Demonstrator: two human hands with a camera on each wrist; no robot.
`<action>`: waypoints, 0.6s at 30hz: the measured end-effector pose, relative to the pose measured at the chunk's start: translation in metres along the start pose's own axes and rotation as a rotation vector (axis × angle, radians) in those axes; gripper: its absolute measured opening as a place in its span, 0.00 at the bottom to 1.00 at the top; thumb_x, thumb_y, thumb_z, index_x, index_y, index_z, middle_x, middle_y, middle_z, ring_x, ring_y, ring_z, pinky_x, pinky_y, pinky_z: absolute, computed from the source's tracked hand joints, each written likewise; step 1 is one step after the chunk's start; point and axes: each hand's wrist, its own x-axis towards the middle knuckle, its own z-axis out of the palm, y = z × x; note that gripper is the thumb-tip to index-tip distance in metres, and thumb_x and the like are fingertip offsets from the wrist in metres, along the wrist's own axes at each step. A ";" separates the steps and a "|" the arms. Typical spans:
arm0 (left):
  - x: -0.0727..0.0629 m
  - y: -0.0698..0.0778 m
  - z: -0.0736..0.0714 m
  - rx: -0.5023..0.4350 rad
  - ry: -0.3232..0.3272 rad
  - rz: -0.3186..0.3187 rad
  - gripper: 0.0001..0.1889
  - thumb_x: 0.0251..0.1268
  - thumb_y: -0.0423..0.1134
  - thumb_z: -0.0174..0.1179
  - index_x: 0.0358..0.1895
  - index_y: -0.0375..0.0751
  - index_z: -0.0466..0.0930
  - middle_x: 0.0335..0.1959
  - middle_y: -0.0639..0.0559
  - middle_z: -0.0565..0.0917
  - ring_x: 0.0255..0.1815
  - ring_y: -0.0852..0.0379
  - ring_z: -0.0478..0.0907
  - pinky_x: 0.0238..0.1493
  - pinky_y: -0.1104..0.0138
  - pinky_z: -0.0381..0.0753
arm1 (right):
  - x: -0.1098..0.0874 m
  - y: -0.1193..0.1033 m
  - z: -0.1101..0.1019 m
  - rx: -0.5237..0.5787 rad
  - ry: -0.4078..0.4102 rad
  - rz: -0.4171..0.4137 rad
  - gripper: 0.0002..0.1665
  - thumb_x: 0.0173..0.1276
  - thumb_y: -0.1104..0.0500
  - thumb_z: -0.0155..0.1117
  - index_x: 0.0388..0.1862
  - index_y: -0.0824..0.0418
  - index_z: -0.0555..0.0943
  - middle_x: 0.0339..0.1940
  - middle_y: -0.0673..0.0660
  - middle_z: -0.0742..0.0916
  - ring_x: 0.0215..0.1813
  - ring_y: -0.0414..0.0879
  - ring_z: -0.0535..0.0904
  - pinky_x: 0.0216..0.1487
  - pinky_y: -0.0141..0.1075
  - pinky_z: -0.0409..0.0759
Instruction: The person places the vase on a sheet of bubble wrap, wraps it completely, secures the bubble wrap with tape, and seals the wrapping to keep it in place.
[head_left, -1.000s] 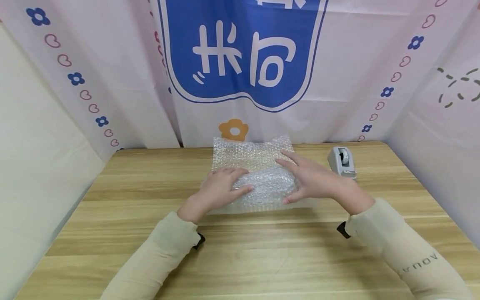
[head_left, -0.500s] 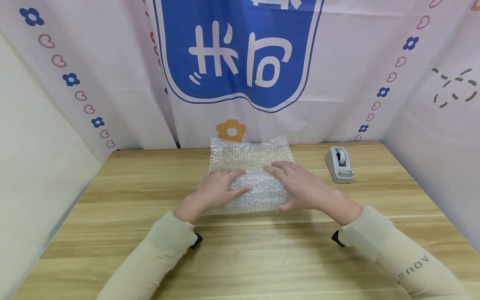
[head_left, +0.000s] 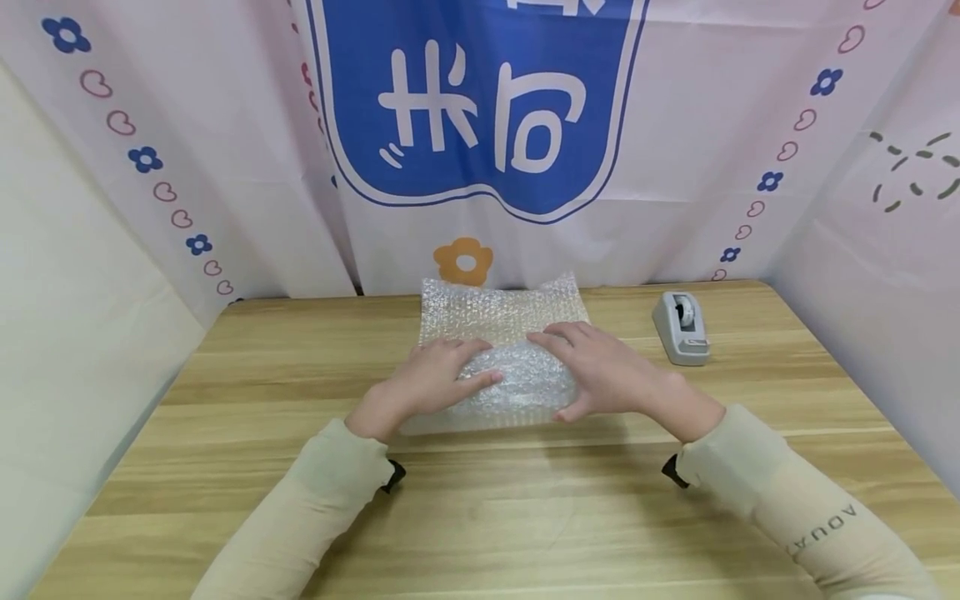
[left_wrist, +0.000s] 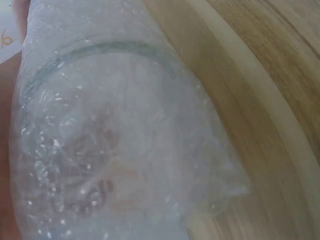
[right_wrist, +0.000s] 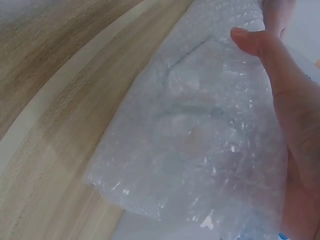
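A bundle of clear bubble wrap (head_left: 517, 375) lies across the back middle of the table. In the left wrist view the wrap (left_wrist: 135, 115) surrounds something pale with a curved green line and faint brownish marks, its shape blurred by the bubbles. My left hand (head_left: 431, 379) grips the bundle's left end, thumb reaching over its top. At the right end my right hand (head_left: 611, 371) holds it, fingers over the far side and thumb on the near side. Behind the bundle a flat flap of bubble wrap (head_left: 498, 312) stretches to the backdrop.
A grey tape dispenser (head_left: 681, 327) with a roll of tape stands at the back right of the wooden table (head_left: 525, 525). Behind the table hangs a white cloth backdrop (head_left: 675, 150) with a blue emblem, and pale walls flank both sides.
My right hand has shifted left and closed in on the bundle's right end. The left hand keeps its place on the left end.
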 end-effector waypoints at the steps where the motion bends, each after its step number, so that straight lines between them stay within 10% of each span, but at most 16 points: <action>1: 0.000 0.000 -0.001 -0.006 -0.005 -0.001 0.37 0.78 0.65 0.48 0.76 0.41 0.68 0.73 0.42 0.72 0.73 0.39 0.69 0.72 0.37 0.61 | 0.000 0.000 -0.001 0.003 -0.006 0.004 0.68 0.45 0.36 0.85 0.79 0.62 0.64 0.71 0.67 0.74 0.71 0.63 0.70 0.72 0.56 0.68; 18: -0.002 0.001 -0.005 -0.120 -0.091 -0.065 0.40 0.77 0.66 0.46 0.77 0.38 0.63 0.74 0.40 0.71 0.72 0.40 0.70 0.72 0.44 0.67 | 0.005 0.005 -0.006 0.043 -0.084 0.008 0.65 0.47 0.34 0.82 0.79 0.58 0.65 0.70 0.63 0.76 0.70 0.61 0.72 0.69 0.55 0.73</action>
